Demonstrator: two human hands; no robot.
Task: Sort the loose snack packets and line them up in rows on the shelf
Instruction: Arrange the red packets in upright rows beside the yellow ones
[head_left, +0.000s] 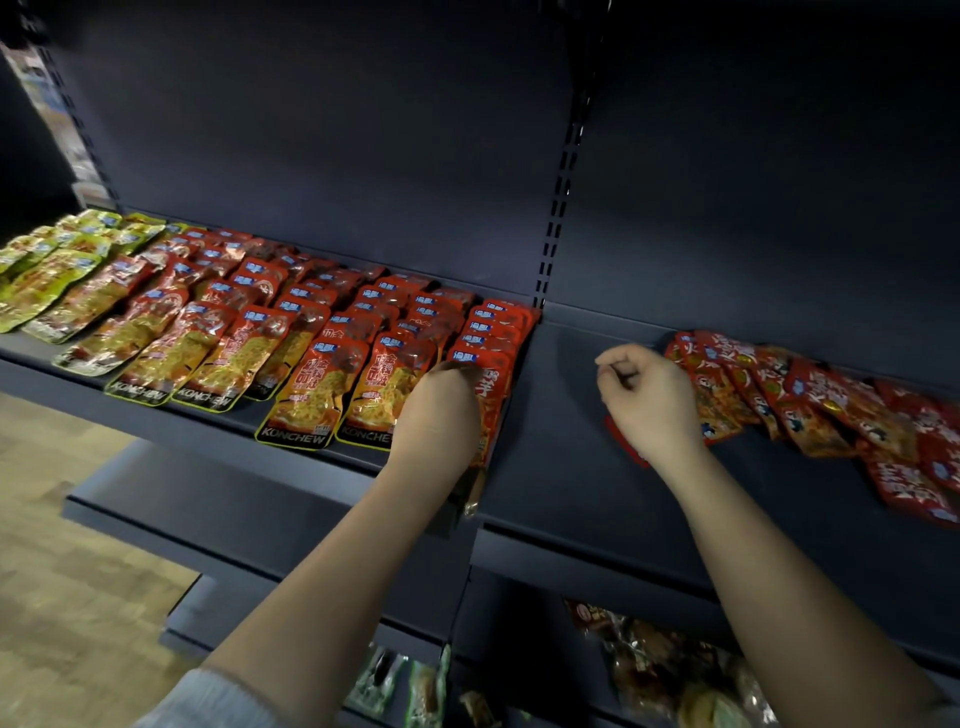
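Red and yellow snack packets (311, 332) lie in overlapping rows on the left part of the dark shelf (561, 467), with green ones (57, 249) at the far left. My left hand (441, 415) rests on the front packet of the rightmost red row (493, 332), fingers curled over it. A loose heap of red packets (831, 410) lies on the right part of the shelf. My right hand (649, 400) sits at the heap's left edge, fingers closed over a red packet (631, 451) that shows below the wrist.
A slotted upright (561, 192) divides the dark back panel. A lower shelf holds loose brown and green packets (665, 670). Wooden floor (62, 545) shows at the lower left. Bare shelf surface lies between the rows and the heap.
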